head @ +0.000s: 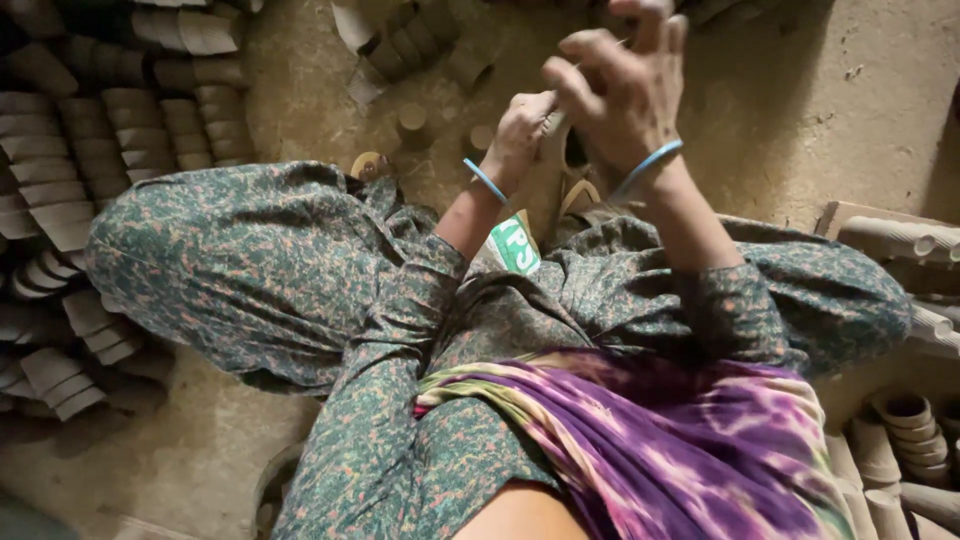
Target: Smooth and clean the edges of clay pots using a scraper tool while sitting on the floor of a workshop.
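I sit cross-legged on an earthen floor in green patterned clothes. My left hand (520,128), with a blue bangle at the wrist, is closed around a small tan clay cup (562,150) held above my lap. My right hand (620,90), also with a blue bangle, hovers over the same cup with its fingers bent and close together. What its fingertips pinch is too small to tell. The cup is mostly hidden by both hands.
Stacked rows of tan clay cups (120,130) fill the floor at my left, with more cups (400,45) ahead. Clay cups (900,440) and long clay tubes (890,235) lie at my right. A green and white packet (515,245) rests by my legs.
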